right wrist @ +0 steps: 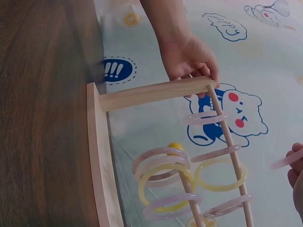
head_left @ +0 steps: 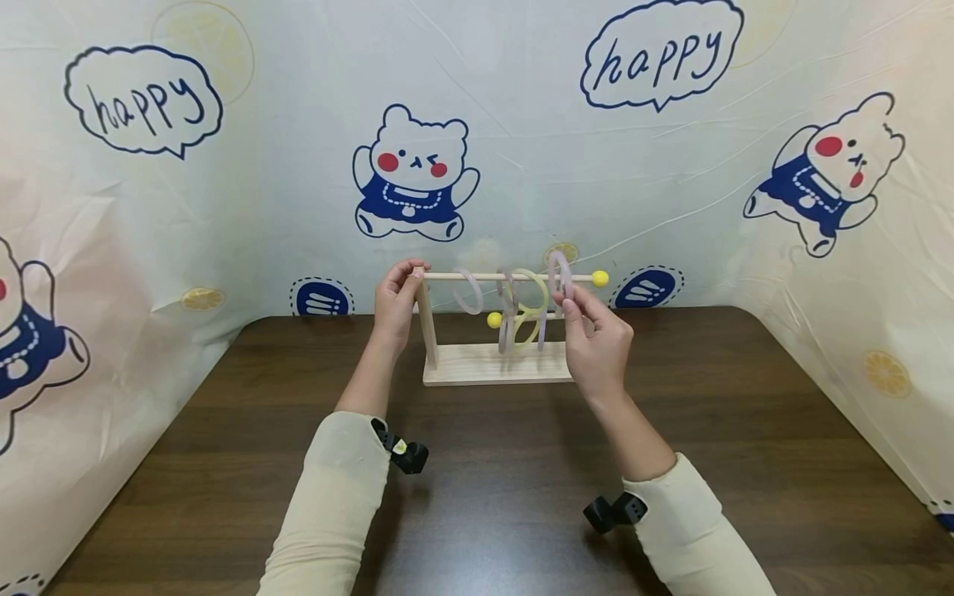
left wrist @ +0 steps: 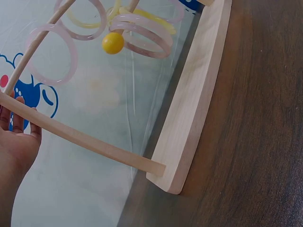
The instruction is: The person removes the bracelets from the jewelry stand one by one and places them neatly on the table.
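A wooden stand [head_left: 492,366] rises from a flat base, with an upper rod tipped by a yellow ball [head_left: 599,279]. My left hand [head_left: 395,302] grips the top of its left post [left wrist: 80,137], thumb in front and fingers behind. On the upper rod hang a pale pink ring [head_left: 468,291], a yellow ring [right wrist: 221,188] and other pinkish rings. The lower rod, also ball-tipped [left wrist: 113,43], carries several pink, purple and yellow rings. Close to the upper rod's ball end, my right hand [head_left: 599,343] pinches a pale pink ring [right wrist: 286,161] between thumb and fingers; this ring shows beside the rod in the right wrist view.
The stand sits toward the back of a dark wooden table [head_left: 492,497]. Behind and beside the table hangs a pale sheet [head_left: 522,165] printed with bears and lettering. Small black cameras [head_left: 408,455] are on both cuffs.
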`<state>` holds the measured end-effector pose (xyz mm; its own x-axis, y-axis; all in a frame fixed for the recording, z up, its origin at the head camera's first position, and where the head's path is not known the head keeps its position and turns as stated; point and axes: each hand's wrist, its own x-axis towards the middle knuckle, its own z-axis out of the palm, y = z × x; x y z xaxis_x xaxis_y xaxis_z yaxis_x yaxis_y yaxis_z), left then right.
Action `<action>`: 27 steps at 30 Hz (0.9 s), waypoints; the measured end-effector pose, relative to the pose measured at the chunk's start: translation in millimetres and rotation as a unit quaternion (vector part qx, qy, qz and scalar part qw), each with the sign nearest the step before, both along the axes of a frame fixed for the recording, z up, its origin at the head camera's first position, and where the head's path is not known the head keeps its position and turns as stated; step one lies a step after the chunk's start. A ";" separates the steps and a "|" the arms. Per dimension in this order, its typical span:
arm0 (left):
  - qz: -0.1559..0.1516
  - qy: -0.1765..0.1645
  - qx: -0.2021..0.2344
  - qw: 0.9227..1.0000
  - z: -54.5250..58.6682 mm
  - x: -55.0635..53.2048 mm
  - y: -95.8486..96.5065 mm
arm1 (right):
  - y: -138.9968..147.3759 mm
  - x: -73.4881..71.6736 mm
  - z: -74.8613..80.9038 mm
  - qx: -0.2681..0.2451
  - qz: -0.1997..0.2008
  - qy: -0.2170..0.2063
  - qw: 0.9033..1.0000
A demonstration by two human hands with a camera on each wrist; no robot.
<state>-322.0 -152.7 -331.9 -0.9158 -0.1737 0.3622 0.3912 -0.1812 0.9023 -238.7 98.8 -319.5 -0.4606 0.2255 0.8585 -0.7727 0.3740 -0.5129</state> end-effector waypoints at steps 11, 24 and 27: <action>0.001 0.001 -0.007 1.000 0.9 0.9 0.2 | -4.2 -1.5 -3.1 0.025 0.028 0.012 0.999; 0.004 0.001 0.001 1.000 0.2 -0.1 -0.1 | -10.2 1.9 -6.9 0.055 0.027 0.015 0.998; 0.005 0.000 -0.001 1.000 0.4 0.2 0.2 | -11.4 2.5 -8.6 0.059 0.029 0.018 0.998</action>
